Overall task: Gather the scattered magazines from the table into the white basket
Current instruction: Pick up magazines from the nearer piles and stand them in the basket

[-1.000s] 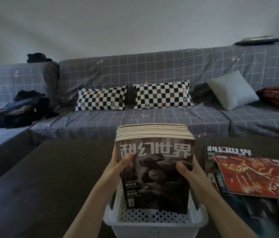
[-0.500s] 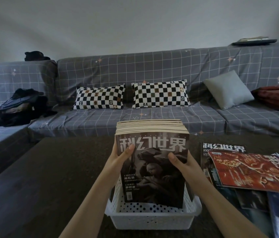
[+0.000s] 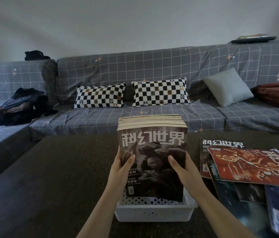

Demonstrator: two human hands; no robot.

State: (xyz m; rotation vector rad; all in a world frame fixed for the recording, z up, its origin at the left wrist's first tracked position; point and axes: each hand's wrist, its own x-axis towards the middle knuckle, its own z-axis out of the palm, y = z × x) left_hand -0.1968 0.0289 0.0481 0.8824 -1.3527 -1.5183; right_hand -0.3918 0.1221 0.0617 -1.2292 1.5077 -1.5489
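A thick stack of magazines [image 3: 152, 145] stands upright on its lower edge inside the white perforated basket [image 3: 154, 214], dark cover with white characters facing me. My left hand [image 3: 122, 169] grips the stack's left side, thumb on the cover. My right hand [image 3: 182, 169] grips the right side the same way. More magazines lie scattered on the dark table to the right, a red-covered one [image 3: 250, 167] on top of dark ones [image 3: 248, 208].
The dark table [image 3: 58, 177] stretches left of the basket. Behind it runs a grey checked sofa [image 3: 152, 66] with two checkered pillows [image 3: 160, 91], a grey cushion [image 3: 227, 87] and a pile of dark clothes [image 3: 22, 107] at the left.
The stack has stayed in both hands and now sits a little lower in the basket. My view has shifted, so basket and stack appear farther from me.
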